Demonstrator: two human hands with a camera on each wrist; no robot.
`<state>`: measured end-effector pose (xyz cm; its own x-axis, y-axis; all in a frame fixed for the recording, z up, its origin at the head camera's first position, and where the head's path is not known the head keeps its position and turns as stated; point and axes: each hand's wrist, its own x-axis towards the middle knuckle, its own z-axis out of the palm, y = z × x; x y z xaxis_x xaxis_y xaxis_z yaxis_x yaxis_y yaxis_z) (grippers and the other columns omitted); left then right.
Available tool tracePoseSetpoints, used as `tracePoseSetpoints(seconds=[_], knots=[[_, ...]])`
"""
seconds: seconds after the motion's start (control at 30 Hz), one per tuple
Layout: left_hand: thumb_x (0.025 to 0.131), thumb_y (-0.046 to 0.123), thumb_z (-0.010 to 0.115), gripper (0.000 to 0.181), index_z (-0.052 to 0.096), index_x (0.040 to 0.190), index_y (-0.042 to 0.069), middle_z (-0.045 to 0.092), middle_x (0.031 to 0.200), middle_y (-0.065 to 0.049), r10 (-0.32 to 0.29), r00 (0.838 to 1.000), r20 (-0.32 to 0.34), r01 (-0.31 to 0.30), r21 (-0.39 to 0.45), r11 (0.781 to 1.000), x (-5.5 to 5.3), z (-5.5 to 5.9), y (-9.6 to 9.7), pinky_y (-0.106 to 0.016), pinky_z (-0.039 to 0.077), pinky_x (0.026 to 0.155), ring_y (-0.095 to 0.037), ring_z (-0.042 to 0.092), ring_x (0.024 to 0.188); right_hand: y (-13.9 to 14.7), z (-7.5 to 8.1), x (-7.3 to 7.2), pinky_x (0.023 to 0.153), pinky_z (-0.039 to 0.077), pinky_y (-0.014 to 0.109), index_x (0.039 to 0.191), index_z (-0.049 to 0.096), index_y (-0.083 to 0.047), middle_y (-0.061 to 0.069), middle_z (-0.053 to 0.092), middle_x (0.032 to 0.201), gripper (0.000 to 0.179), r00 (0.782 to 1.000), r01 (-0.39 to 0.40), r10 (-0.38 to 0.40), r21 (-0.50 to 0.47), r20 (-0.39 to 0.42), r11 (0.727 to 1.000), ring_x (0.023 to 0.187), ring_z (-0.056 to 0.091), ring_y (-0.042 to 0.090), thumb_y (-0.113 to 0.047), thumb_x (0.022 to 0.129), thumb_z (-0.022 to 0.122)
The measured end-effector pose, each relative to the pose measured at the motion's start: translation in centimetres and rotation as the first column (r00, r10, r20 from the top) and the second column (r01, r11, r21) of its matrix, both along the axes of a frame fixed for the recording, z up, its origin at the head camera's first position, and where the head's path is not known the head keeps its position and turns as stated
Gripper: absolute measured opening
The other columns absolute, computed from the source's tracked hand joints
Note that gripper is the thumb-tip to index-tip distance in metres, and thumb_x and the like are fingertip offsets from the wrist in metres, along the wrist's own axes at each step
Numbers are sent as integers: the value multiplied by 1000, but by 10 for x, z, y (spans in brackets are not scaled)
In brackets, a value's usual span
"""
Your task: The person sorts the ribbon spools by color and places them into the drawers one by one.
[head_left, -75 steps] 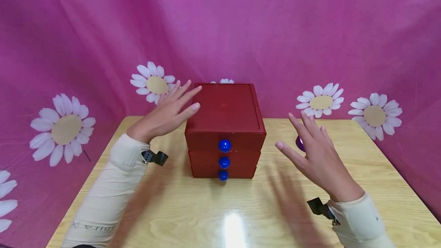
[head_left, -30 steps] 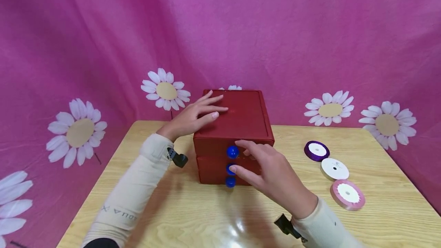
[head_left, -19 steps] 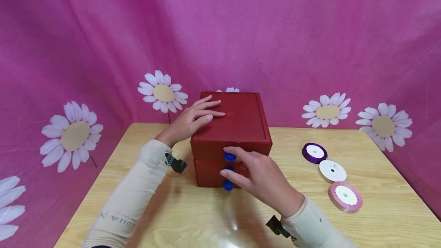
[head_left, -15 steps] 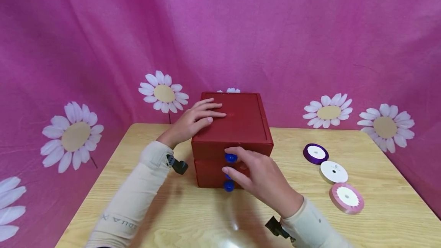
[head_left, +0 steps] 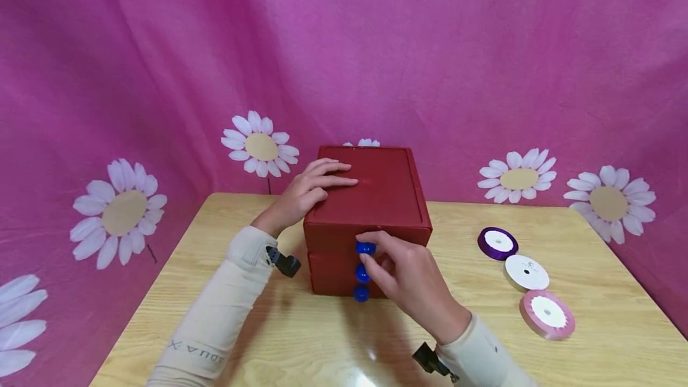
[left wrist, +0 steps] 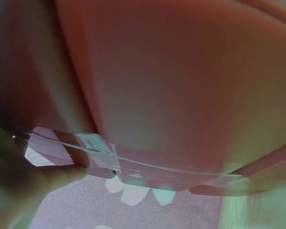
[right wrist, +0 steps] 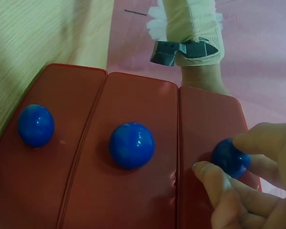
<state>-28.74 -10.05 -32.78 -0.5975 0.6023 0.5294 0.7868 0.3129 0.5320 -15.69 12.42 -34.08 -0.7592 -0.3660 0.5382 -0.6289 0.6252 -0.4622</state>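
Observation:
A small red drawer cabinet (head_left: 371, 190) stands on the table, three drawers high, each with a round blue knob on its front. My right hand (head_left: 416, 279) pinches the top knob (head_left: 366, 248) between thumb and fingers; the right wrist view shows this knob (right wrist: 229, 156) from close by. Below it are the middle knob (right wrist: 131, 145) and the bottom knob (right wrist: 35, 125), both untouched. With fingers spread, my left hand (head_left: 301, 196) rests on the left side of the cabinet's top. All three drawers look closed.
To the right of the cabinet, three ribbon spools lie on the wooden table (head_left: 301, 345): purple (head_left: 497, 243), white (head_left: 527, 272) and pink (head_left: 547, 314). A pink cloth (head_left: 430, 46) with white daisies hangs behind and at the sides.
My right hand has come left from over the table and its fingers have closed on the top knob, uncovering the spools. My left hand has settled onto the cabinet's top.

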Motion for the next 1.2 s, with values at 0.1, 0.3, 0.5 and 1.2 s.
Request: tracePoseSetpoints(seconds=[0.1,0.3,0.5,1.2], knots=[[82,6,35,49,60,120,24,41,135,1,12,1000,-2,-12,-3,1000,0,0,1,-47,22,102,-15,25,129,0,0,0,46,40,15,109,60,-26,-18,52,67,28,1000,-3,2,-6,-14,1000,52,46,-3,-22,81,64],[80,4,33,52,61,119,24,44,133,1,29,999,-46,-28,7,1000,0,-1,4,-44,25,99,-15,29,126,2,2,5,47,40,15,109,61,-24,-20,52,67,28,1000,0,1,16,-15,1000,53,45,-4,-23,81,65],[83,5,29,52,61,119,24,44,133,1,29,999,-37,-29,5,1000,1,-3,4,-44,24,100,-16,28,127,2,1,14,49,42,16,107,62,-23,-20,53,67,27,1000,-30,30,-8,-1,1000,55,48,-5,-22,81,65],[83,6,27,52,62,117,23,46,131,2,50,998,-28,-49,43,998,2,-2,6,-45,22,100,-14,28,126,-1,2,40,50,40,11,105,62,-25,-20,57,70,26,997,6,-7,-16,-80,1000,56,48,-9,-20,80,66]])
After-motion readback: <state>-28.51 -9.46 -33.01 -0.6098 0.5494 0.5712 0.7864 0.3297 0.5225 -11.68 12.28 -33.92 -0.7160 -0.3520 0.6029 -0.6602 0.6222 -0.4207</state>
